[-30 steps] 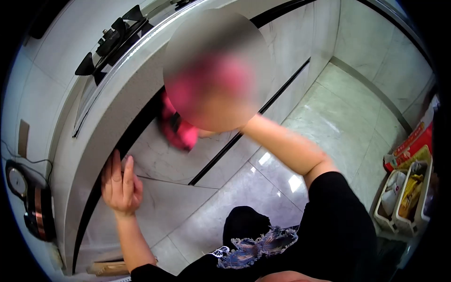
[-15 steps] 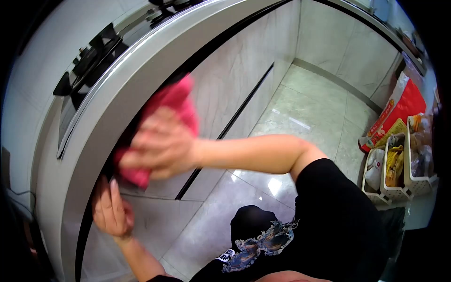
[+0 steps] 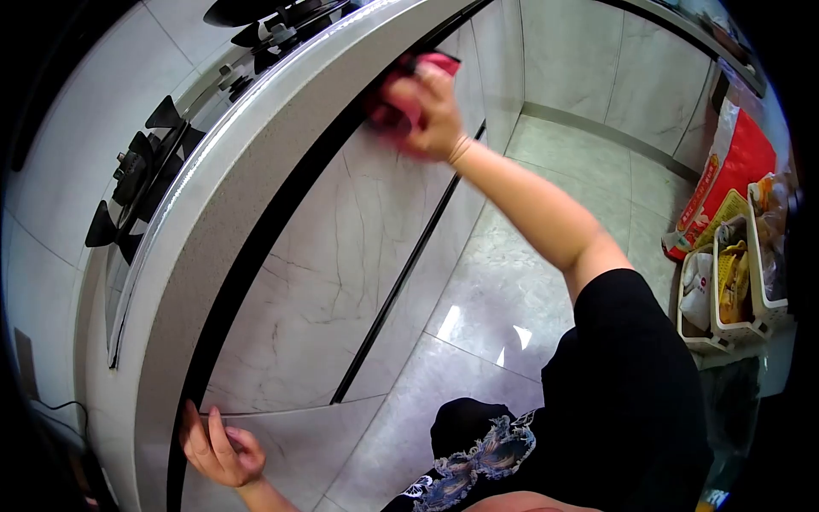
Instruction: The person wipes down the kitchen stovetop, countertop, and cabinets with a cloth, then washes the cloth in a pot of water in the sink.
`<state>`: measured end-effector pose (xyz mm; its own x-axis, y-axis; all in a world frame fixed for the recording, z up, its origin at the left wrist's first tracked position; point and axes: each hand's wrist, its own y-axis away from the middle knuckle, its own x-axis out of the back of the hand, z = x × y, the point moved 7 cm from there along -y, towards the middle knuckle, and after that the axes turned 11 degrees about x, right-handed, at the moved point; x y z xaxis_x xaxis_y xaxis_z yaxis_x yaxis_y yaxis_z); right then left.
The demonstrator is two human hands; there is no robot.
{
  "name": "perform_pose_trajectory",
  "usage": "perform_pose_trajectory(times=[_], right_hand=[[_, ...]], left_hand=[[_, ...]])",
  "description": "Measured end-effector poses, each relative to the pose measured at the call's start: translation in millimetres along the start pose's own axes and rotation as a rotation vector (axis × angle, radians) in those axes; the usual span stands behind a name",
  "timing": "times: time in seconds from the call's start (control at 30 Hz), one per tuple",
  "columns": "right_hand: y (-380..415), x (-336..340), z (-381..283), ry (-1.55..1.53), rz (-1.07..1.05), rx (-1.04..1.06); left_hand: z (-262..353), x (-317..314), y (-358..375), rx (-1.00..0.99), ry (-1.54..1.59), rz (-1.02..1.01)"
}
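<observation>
My right hand (image 3: 437, 118) is closed on a red cloth (image 3: 394, 107), slightly blurred, pressed at the black strip (image 3: 290, 192) under the countertop's edge, near its far end. The marbled drawer front (image 3: 324, 264) lies below that strip. At the lower left, my left hand (image 3: 223, 450) rests with its fingertips at the strip near a seam between panels. Its fingers are partly stretched and apart, and nothing shows in them.
Above the pale countertop (image 3: 256, 136) stands a gas stove with black pan supports (image 3: 141, 171). To the right, a red and white bag (image 3: 738, 162) stands behind white baskets (image 3: 738, 328) of packages. Grey tiles (image 3: 478, 299) cover the floor.
My right hand has moved with the cloth up and right along the strip, away from my left hand. My left hand appears lower in view, and the whole view has shifted.
</observation>
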<state>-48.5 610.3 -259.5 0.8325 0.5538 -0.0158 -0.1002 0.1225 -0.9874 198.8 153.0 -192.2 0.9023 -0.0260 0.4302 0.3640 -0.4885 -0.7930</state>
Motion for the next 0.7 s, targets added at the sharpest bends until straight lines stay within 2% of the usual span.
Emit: perform_pose_trajectory(times=[0.03, 0.07, 0.1, 0.13, 0.17, 0.2, 0.27, 0.3, 0.33, 0.4, 0.43, 0.5, 0.57, 0.6, 0.7], right_hand=[[14, -3, 40, -0.009, -0.043, -0.175], [27, -8, 76, 0.087, -0.050, -0.250], [42, -15, 111, 0.131, -0.152, -0.221], [42, -7, 120, 0.056, -0.026, -0.313], [54, -11, 148, -0.021, -0.035, -0.413], [71, -20, 181, 0.141, -0.109, -0.371], [64, -11, 194, -0.075, -0.045, -0.614], [84, -30, 212, -0.357, 0.081, -0.669], [81, -31, 193, -0.363, 0.080, -0.681], [83, -31, 137, -0.098, 0.080, -0.854], [88, -35, 102, -0.114, 0.039, -0.940], [92, -45, 9, -0.116, -0.097, -0.973], [94, -50, -97, -0.220, -0.183, -0.951], [86, -47, -152, -0.363, -0.078, -0.945], [49, -33, -277, -0.430, -0.364, -0.618]], left_hand=[[0, -1, 0, 0.006, -0.005, -0.019], [-1, 0, -2, 0.006, -0.011, -0.025], [-1, 0, -3, 0.008, -0.010, -0.046], [-1, 1, -3, 0.012, -0.009, -0.068], [0, 1, -3, 0.015, -0.016, -0.075], [0, 0, -3, 0.016, -0.004, -0.066], [2, -1, -5, 0.015, 0.000, -0.060], [3, 0, -8, 0.006, 0.004, -0.044], [4, 1, -10, 0.000, 0.010, -0.031], [7, 0, -11, 0.001, 0.012, -0.023], [8, 0, -11, 0.000, -0.001, -0.005], [10, 0, -12, 0.003, -0.016, 0.021], [8, -2, -11, 0.004, -0.019, 0.028], [7, -4, -10, 0.012, -0.020, 0.032], [5, -6, -6, -0.001, -0.031, 0.029]])
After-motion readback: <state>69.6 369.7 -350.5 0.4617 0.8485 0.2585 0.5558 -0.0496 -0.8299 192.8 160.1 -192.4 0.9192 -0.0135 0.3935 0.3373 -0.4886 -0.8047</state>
